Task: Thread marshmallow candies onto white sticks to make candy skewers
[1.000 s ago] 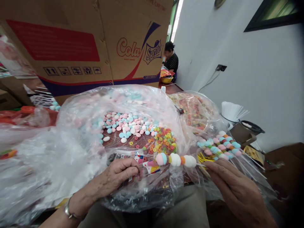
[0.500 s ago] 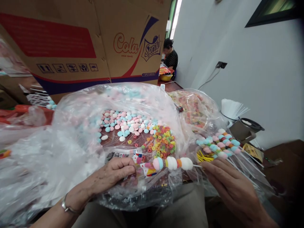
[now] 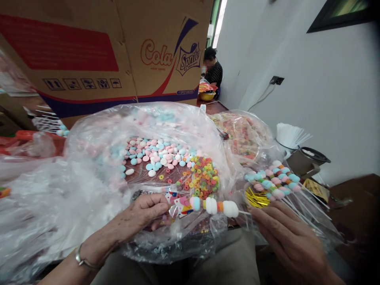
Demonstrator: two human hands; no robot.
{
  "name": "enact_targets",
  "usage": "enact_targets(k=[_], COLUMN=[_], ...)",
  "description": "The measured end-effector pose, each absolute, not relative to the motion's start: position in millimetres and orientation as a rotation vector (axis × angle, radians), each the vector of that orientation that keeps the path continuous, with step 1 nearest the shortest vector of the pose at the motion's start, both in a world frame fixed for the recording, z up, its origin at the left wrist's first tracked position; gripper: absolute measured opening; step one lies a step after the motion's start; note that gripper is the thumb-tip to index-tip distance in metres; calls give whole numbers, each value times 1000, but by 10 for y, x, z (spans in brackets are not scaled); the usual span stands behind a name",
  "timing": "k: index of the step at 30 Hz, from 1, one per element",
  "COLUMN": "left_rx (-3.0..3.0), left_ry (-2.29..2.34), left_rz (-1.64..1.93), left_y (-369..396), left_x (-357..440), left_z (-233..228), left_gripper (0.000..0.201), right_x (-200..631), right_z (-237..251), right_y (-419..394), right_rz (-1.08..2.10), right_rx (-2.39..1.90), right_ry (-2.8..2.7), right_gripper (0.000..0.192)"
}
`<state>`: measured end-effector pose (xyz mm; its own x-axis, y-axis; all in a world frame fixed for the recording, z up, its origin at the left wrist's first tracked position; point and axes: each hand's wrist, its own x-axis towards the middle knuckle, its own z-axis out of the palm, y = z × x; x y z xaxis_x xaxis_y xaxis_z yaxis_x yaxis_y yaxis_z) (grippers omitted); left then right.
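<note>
A marshmallow skewer lies level in front of me, with blue, pink and white marshmallows and small coloured rings on a white stick. My right hand pinches the bare end of that stick. At the skewer's left end is a clear printed candy bag, its mouth around or against the first marshmallow; I cannot tell how far inside it sits. My left hand has fingers closed on the bag's other end. Yellow twist ties lie just beyond my right fingertips.
A large clear bag holds loose marshmallows and gummy rings. Finished skewers lie at right, near a dark pitcher and white sticks. Behind stands a cardboard box. A person sits farther back.
The skewer has shifted slightly left and its stick end tilts down a little more. My left thumb and fingers have moved on the bag. More of the twist ties shows.
</note>
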<state>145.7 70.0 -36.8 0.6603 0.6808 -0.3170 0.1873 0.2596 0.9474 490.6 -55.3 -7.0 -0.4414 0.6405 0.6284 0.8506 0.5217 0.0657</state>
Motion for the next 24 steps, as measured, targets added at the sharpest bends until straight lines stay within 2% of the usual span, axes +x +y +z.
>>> enact_targets(k=[12, 24], left_rx=[1343, 1472], left_ry=[772, 782], left_rz=[336, 228], left_y=[749, 767], left_x=[1438, 1399], left_z=[-408, -273], left_gripper=[44, 36], right_x=[4914, 4715], right_z=[11, -50], right_y=[-518, -408], right_rz=[-362, -262], right_rx=[-1180, -1207], right_ry=[-2274, -2128], right_gripper=[37, 22])
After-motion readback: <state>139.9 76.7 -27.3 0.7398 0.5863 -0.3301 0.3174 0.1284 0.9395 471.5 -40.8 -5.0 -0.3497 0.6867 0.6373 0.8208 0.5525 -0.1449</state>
